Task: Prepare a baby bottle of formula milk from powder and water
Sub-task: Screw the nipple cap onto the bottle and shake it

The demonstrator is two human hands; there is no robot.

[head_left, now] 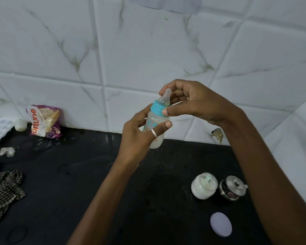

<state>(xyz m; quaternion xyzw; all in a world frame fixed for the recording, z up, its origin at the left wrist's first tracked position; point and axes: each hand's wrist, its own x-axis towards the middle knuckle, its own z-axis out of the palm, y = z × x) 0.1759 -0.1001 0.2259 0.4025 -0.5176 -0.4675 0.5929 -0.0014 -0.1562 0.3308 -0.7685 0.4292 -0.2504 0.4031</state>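
White marble-look wall tiles [148, 50] with grey veins and pale grout lines rise behind a black countertop [78, 174], meeting it in a straight seam; a second tiled wall [293, 142] closes the right corner under dim, even light

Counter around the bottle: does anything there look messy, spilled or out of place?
Yes. The powder jar stands open with its scoop inside, and its purple lid lies apart on the black counter. Pale specks and smears mark the counter near the snack packet, and a checked cloth lies crumpled.
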